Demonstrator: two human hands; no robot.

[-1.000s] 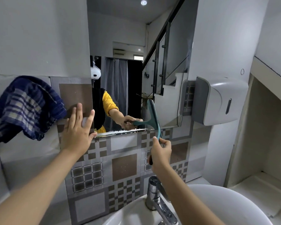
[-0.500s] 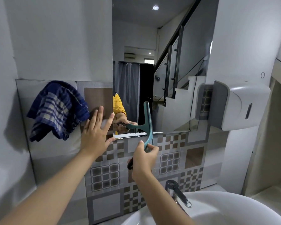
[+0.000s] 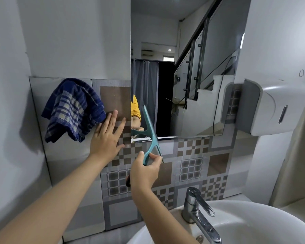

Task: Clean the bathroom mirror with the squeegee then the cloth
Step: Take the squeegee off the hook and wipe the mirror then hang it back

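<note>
Squeegee (image 3: 151,136) sits clamped in your right hand (image 3: 144,173) by the handle, blade standing near-vertical w/ its upper part on the mirror (image 3: 192,85) at the bottom-left corner, lower part over the tiled wall (image 3: 192,166). Cloth (image 3: 72,108) hangs left of the mirror, just beside your left hand (image 3: 107,136), which lies flat, fingers apart, on the tiles, so that hand's nearer. Blade contact w/ the glass looks likely, can't confirm; sink (image 3: 253,226) below.

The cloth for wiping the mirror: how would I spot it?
Find the mirror above the sink. Look left of it, along the tiled wall panel. The cloth hangs bunched there, dark blue with pale checks, the only fabric in sight, just left of the left hand.
</note>
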